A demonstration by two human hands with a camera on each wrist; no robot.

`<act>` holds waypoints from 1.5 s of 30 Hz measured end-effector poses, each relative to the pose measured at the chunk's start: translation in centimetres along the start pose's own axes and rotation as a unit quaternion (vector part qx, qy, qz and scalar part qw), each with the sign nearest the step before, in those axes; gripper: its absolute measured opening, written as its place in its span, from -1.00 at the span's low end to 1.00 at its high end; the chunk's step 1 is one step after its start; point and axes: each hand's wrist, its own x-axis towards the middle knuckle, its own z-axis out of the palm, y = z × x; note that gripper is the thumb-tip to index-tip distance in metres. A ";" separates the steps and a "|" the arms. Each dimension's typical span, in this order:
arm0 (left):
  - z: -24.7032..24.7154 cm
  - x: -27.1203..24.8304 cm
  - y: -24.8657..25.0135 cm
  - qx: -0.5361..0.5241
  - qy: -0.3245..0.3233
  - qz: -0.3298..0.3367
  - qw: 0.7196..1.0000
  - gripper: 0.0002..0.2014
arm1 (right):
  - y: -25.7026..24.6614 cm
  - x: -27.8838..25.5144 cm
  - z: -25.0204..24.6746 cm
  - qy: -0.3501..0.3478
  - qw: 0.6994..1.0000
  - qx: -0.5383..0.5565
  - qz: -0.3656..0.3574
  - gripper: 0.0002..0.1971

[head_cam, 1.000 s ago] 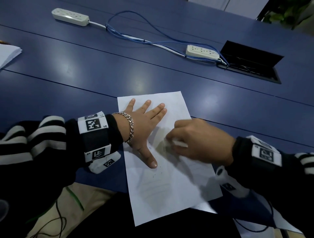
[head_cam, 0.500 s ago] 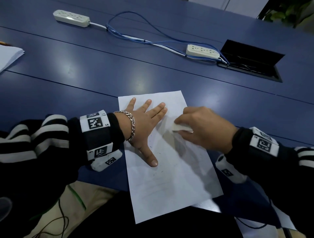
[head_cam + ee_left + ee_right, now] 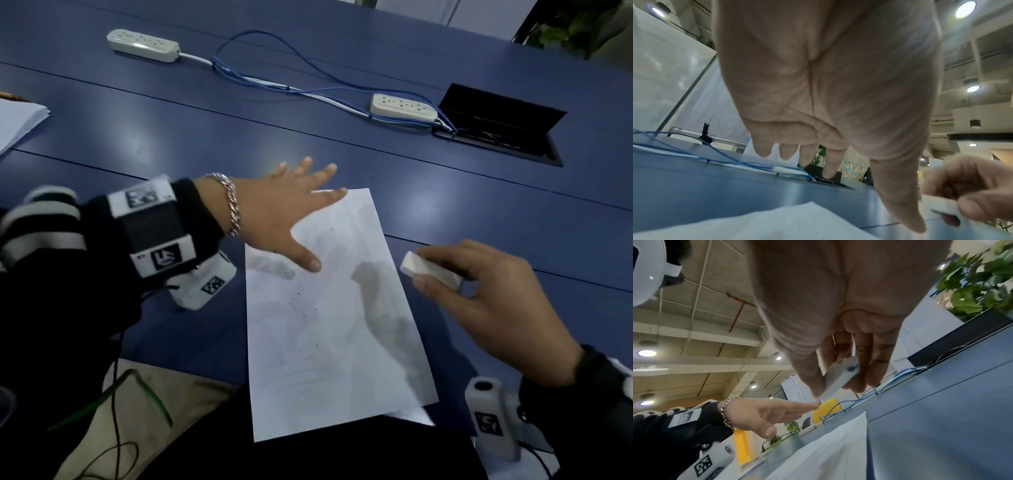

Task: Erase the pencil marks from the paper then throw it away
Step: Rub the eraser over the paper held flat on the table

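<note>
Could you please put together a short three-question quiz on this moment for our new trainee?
1. True or false: the right hand holds the eraser over the paper.
2. Which best describes the left hand? A) gripping the paper's edge B) fingers spread and straight, holding nothing C) curled round a pencil
3. Fill in: small dark eraser ___ lie scattered on the paper.

Key
1. False: the eraser is off the sheet's right edge, over the blue table.
2. B: the wrist views show the palm raised above the sheet.
3. Crumbs; faint grey marks also remain.
</note>
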 end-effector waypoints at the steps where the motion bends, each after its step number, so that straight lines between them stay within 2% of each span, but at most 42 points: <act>1: -0.7 -0.7 -0.1 -0.016 0.001 0.005 1.000 0.15 | 0.1 -0.6 -0.1 -0.001 1.000 0.003 0.009 -0.74; 3: -1.2 -2.6 0.1 -0.038 -0.003 0.036 0.999 -0.04 | 0.1 -1.7 -0.3 -0.017 1.000 0.000 0.015 -0.73; 5: -0.6 -4.2 0.6 -0.030 -0.037 0.084 0.995 -0.13 | 0.0 -2.5 -0.7 -0.042 0.999 -0.005 0.010 -0.73; 8: 1.7 -5.3 2.0 -0.005 -0.153 0.118 0.981 -0.08 | -1.0 -3.4 -0.6 -0.088 0.996 -0.009 -0.018 -0.73; 10: 2.9 -5.0 2.3 0.008 -0.171 0.115 0.978 -0.05 | -2.0 -3.9 -0.1 -0.131 0.990 -0.006 -0.049 -0.74; 13: 3.7 -3.9 2.1 0.044 -0.157 0.087 0.983 -0.02 | -2.7 -4.4 1.4 -0.200 0.976 -0.030 -0.079 -0.72; 15: 4.0 -3.4 2.0 0.058 -0.136 0.059 0.987 -0.02 | -2.4 -4.3 2.4 -0.224 0.968 -0.084 -0.081 -0.67; 21: 3.9 -2.5 2.2 0.096 -0.080 -0.036 0.992 -0.03 | -0.1 0.1 2.0 -0.223 0.949 -0.202 -0.090 -0.69; 25: 3.6 -2.0 2.9 0.127 -0.022 -0.017 0.992 0.06 | 0.2 2.7 1.1 -0.233 0.945 -0.217 -0.077 -0.60; 30: 4.0 -0.4 3.0 0.080 -0.058 0.049 0.994 0.17 | -1.0 3.5 1.9 -0.236 0.952 -0.169 -0.097 -0.54; 34: 4.6 0.4 2.7 0.043 -0.097 0.042 0.993 0.16 | -1.9 3.2 3.7 -0.218 0.961 -0.136 -0.105 -0.70; 40: 5.0 0.7 2.4 0.025 -0.115 0.040 0.992 0.18 | -2.0 2.9 4.8 -0.166 0.969 -0.152 -0.104 -0.69; 42: 5.0 0.8 2.4 0.022 -0.117 0.040 0.992 0.18 | -2.5 1.9 5.2 -0.172 0.962 -0.167 -0.132 -0.71; 45: 5.0 0.8 2.5 0.027 -0.119 0.039 0.992 0.18 | -3.2 0.6 5.6 -0.217 0.944 -0.173 -0.178 -0.72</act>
